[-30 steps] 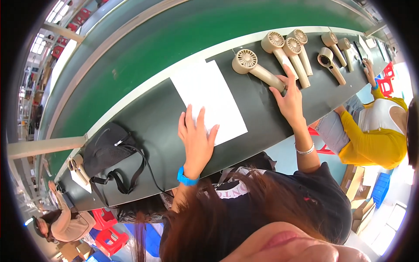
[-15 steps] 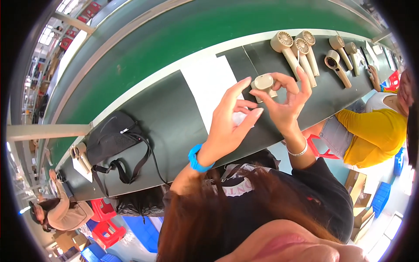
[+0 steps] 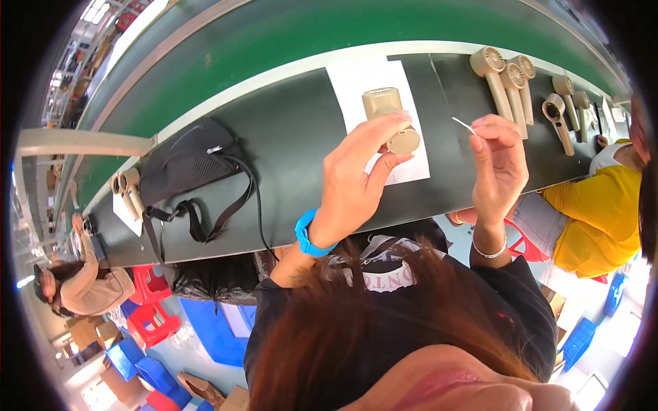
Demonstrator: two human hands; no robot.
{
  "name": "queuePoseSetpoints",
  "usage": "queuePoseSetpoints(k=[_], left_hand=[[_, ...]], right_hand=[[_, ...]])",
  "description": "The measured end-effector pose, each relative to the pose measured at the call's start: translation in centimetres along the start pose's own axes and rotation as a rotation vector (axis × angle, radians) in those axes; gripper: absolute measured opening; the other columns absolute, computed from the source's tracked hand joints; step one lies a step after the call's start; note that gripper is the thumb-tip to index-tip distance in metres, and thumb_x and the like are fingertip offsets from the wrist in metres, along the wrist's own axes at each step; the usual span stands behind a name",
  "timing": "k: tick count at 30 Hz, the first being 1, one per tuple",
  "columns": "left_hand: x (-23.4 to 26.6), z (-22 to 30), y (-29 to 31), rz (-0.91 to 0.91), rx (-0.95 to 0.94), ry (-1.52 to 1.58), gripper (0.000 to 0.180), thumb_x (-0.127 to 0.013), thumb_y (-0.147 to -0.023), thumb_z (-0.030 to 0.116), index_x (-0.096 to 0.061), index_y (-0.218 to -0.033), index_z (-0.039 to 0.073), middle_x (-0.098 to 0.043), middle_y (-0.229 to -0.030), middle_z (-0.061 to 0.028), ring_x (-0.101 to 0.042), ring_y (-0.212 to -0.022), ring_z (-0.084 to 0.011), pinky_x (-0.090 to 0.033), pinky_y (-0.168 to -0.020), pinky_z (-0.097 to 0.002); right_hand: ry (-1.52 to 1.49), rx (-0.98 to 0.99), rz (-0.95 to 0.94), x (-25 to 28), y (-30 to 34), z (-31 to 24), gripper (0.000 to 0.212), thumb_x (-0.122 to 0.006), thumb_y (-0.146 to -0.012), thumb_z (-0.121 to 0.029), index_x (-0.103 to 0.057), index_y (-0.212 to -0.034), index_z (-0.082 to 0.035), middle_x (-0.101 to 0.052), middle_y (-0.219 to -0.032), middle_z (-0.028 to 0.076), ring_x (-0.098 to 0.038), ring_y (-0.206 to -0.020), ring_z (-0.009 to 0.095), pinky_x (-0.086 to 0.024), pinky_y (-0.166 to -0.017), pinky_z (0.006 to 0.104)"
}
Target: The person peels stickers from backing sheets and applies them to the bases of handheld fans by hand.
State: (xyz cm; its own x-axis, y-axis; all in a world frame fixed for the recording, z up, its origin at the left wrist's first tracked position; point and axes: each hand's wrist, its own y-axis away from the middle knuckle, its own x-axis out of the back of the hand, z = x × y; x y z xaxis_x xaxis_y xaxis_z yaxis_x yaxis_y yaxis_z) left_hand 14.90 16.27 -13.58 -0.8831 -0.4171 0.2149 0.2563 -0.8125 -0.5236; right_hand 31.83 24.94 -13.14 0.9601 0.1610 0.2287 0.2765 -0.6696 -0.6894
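My left hand (image 3: 353, 175) is closed on a beige handheld fan (image 3: 381, 101), thumb and fingers around its handle. The round end (image 3: 403, 141) of the handle points up toward me, while the wider head lies farther off, over a white paper sheet (image 3: 411, 164). To the right, apart from the fan, my right hand (image 3: 502, 164) pinches a thin white stick (image 3: 462, 125) between thumb and forefinger. Its tip points up and left; I cannot make out what kind of stick it is.
Several beige handheld fans (image 3: 513, 77) lie at the table's far right. A black bag (image 3: 188, 161) with a strap lies on the left, with more fans (image 3: 127, 188) beyond it. People sit at both sides, one in a yellow sleeve (image 3: 596, 192). A green belt (image 3: 274, 55) runs behind.
My left hand, open before, has taken hold of the fan. My right hand has let go of the fan and moved right with the stick. The view has shifted.
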Motion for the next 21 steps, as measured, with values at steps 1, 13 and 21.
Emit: queuePoseSetpoints(k=[1, 13, 21], left_hand=[[0.2, -0.2, 0.2, 0.006, 0.011, -0.006, 0.038, -0.061, -0.077, -0.009, -0.058, -0.114, 0.002, -0.062, -0.11, -0.013, -0.062, -0.092, -0.0249, -0.053, -0.072, -0.0305], [0.8, 0.6, 0.8, 0.085, 0.314, 0.368, 0.033, -0.066, -0.078, -0.008, -0.062, -0.109, 0.001, -0.059, -0.114, -0.0099, -0.061, -0.092, -0.0149, -0.052, -0.077, -0.0275], [0.6, -0.5, 1.8, 0.082, 0.31, 0.523, 0.026, -0.057, -0.09, 0.006, -0.06, -0.114, 0.0, -0.059, -0.112, -0.013, -0.06, -0.094, -0.0175, -0.052, -0.079, -0.0292]], right_hand=[[-0.112, -0.079, 0.012, -0.3, 0.3, 0.0, 0.016, -0.062, -0.081, 0.007, -0.056, -0.095, 0.003, -0.056, -0.097, 0.011, -0.053, -0.083, 0.014, -0.044, -0.077, 0.0248], [-0.049, -0.057, -0.103, -2.6, 0.0, -2.8, 0.014, -0.058, -0.081, 0.009, -0.054, -0.091, 0.0, -0.053, -0.093, 0.009, -0.051, -0.083, 0.016, -0.041, -0.076, 0.0255], [-0.311, -0.305, -0.112, -2.6, 0.5, -3.1, 0.014, -0.059, -0.081, 0.009, -0.056, -0.092, 0.001, -0.055, -0.09, 0.007, -0.052, -0.084, 0.014, -0.042, -0.077, 0.0247]])
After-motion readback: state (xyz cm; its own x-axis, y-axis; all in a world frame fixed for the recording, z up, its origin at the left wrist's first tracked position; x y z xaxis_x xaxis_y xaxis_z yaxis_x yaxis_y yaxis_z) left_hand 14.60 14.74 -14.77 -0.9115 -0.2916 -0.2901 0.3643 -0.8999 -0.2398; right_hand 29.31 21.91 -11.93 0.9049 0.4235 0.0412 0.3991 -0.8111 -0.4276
